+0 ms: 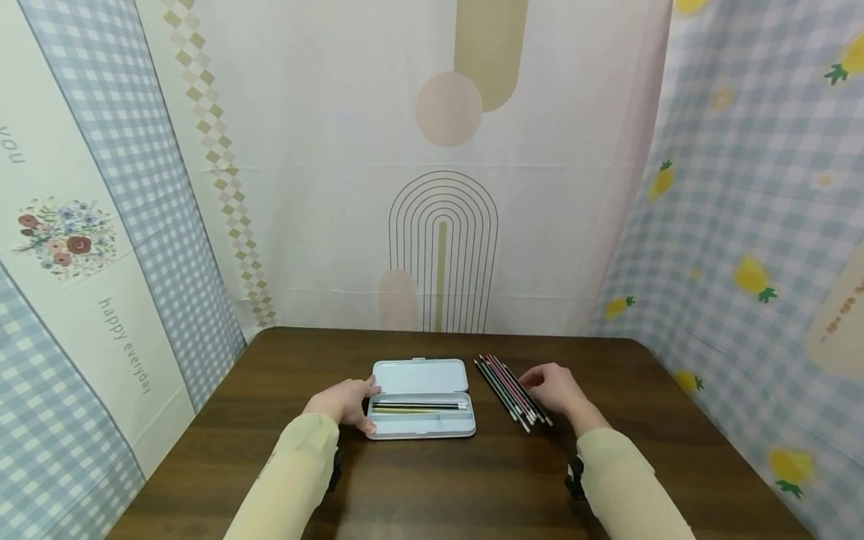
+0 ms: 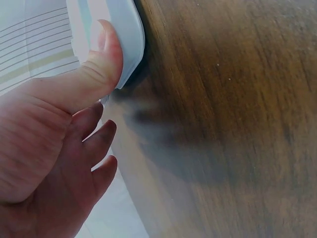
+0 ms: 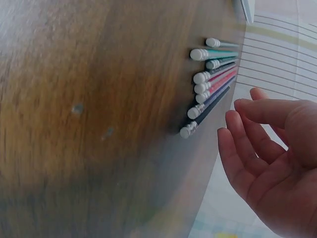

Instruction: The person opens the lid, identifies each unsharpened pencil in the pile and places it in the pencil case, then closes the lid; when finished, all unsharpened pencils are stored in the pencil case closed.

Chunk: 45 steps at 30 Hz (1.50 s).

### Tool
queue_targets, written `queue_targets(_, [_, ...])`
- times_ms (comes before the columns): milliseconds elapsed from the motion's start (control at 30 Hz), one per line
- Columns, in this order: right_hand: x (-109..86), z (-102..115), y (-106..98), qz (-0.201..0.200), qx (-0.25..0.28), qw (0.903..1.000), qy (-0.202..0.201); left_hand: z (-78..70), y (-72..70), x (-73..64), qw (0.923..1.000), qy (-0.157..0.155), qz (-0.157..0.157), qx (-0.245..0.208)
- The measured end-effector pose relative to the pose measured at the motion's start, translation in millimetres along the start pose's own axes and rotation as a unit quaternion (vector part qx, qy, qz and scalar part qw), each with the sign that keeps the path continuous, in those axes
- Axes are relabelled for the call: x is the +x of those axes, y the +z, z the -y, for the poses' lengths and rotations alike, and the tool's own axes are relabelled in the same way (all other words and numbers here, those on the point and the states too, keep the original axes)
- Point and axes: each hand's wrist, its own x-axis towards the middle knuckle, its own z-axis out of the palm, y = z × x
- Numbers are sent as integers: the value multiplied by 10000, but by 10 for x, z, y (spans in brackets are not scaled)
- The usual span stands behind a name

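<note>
A light-blue pencil case (image 1: 421, 435) lies with its lid (image 1: 420, 376) folded back, and a few pencils (image 1: 418, 406) rest in its rear compartment. At its left end, my left hand (image 1: 340, 401) grips the case, thumb (image 2: 106, 54) over the front corner and forefinger near the hinge. The remaining fingers are loosely bent below the case in the left wrist view. To the right lies a bunch of pencils (image 1: 509, 390) with white erasers toward me. Beside their right edge is my right hand (image 1: 555, 388), its fingers (image 3: 230, 151) bent, with nothing visible between them.
The dark brown wooden table (image 1: 432, 487) has rounded far corners. A patterned cloth (image 1: 324, 225) hangs right behind its far edge, and checked cloths (image 1: 742, 225) hang along both sides.
</note>
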Motion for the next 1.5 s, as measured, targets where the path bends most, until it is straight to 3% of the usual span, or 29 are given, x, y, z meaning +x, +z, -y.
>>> queue_targets(400, [-65, -84, -106, 352, 256, 9990, 56, -9, -1, -20, 10000, 17, -9, 47])
queue_targets(633, [-80, -110, -85, 553, 414, 9971, 313, -9, 7, -19, 9998, 125, -41, 174])
queue_targets(1067, [-44, -109, -27, 667, 787, 9939, 386, 2, 14, -14, 9999, 118, -18, 120])
queue_targets(1333, [-58, -63, 0, 640, 678, 9952, 300, 3, -8, -52, 10000, 67, -1, 11])
queue_targets(1500, [5, -23, -18, 586, 283, 9978, 151, 10, 1, -18, 9999, 42, 23, 152])
